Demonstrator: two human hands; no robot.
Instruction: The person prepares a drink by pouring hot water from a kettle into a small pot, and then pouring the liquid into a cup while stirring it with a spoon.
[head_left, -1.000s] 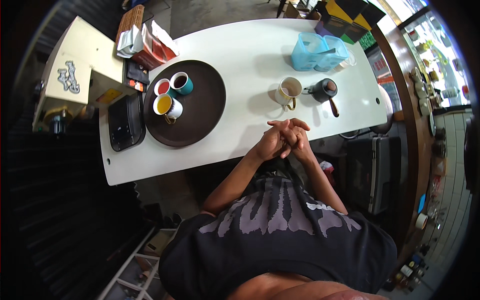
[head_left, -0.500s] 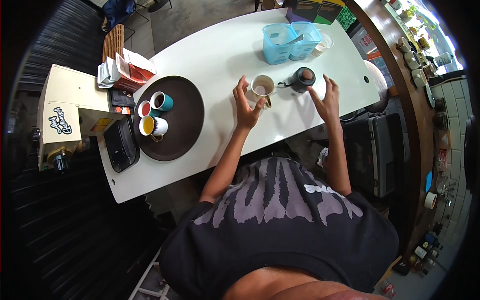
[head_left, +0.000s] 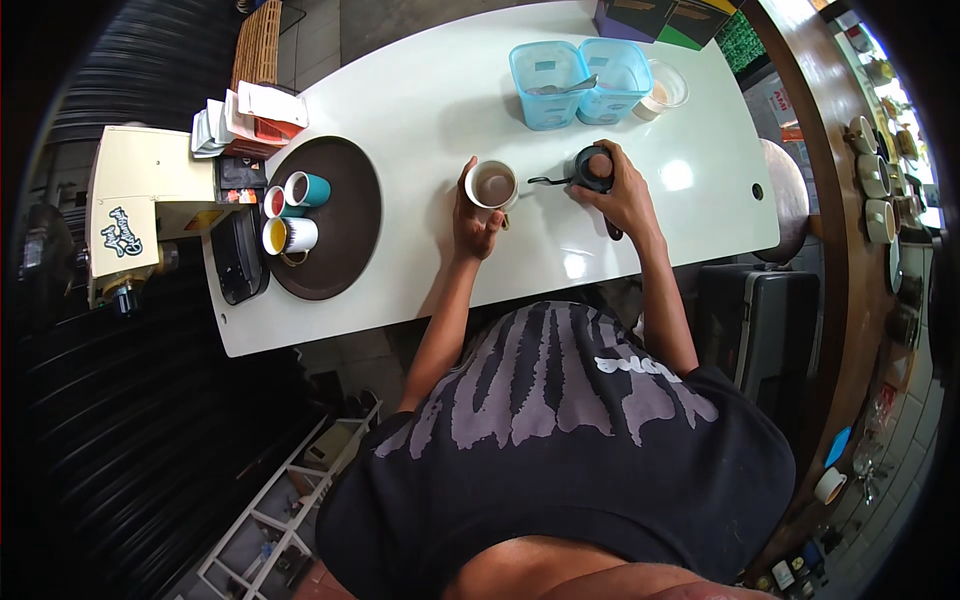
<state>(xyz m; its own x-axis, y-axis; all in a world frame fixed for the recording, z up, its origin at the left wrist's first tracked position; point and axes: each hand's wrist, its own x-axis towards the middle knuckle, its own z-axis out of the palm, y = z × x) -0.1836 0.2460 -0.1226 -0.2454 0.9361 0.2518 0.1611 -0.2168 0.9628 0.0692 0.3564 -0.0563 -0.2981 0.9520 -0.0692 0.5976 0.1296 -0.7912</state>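
A white mug with a gold handle stands near the middle of the white table. My left hand curls round its left and near sides, fingers to the left and thumb near the handle. Right of it is a small dark pot with a round brown knob. A thin black spout-like part points from the pot toward the mug, and a dark handle shows below my right hand. That hand is closed round the pot's right side; some fingertips are hidden behind it.
To the left, a dark round tray carries a white-and-black mug and two teal cups. Two light-blue containers, one with a spoon, stand at the back beside a clear tub. A cream machine stands at far left.
My left hand has closed in on the mug, now tilted or turned slightly in view. My right hand has come from beside the dark pot to grip it. The view has shifted a little.
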